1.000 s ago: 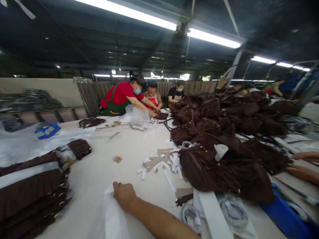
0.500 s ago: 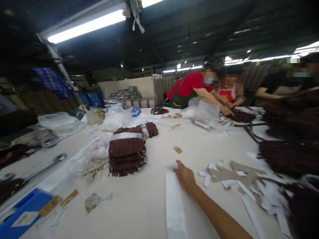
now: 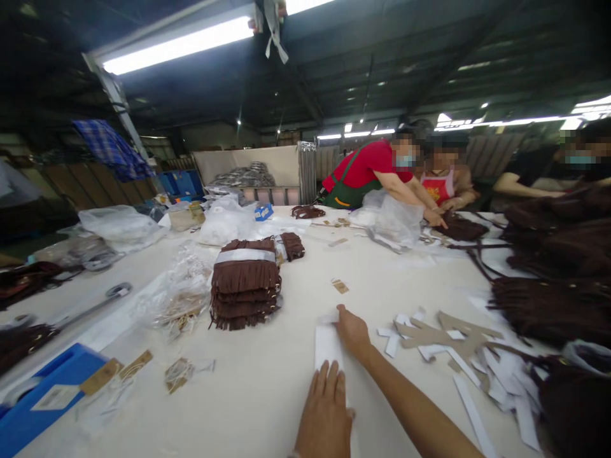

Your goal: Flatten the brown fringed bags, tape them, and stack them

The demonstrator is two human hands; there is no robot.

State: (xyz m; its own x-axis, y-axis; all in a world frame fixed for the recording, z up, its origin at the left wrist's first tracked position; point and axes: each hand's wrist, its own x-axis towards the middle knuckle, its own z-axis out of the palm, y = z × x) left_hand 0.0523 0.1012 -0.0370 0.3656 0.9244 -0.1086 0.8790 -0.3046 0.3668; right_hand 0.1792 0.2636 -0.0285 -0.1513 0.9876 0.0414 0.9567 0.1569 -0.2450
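A long white strip (image 3: 328,343) lies on the pale tabletop, pointing away from me. My left hand (image 3: 325,410) rests palm down over its near part, fingers stretched out flat. At the strip's far right corner, my right hand (image 3: 354,332) has its fingers curled, with the fingertips closed on the edge; the thumb is partly hidden. A small tan tag (image 3: 340,286) lies just beyond my right hand. To the left stands a stack of dark brown fringed pieces (image 3: 245,286) with a pale band across the top.
White and grey scraps (image 3: 458,340) are scattered at right, near dark fringed bags (image 3: 548,305). A blue dispenser (image 3: 52,394) sits at the near left, with loose tags beside it. Clear plastic bags (image 3: 229,219) lie farther back. Across the table, people in aprons handle brown items.
My left hand has come into view and lies flat on the white strip. My right hand stays at the strip's far corner. The view has shifted slightly.
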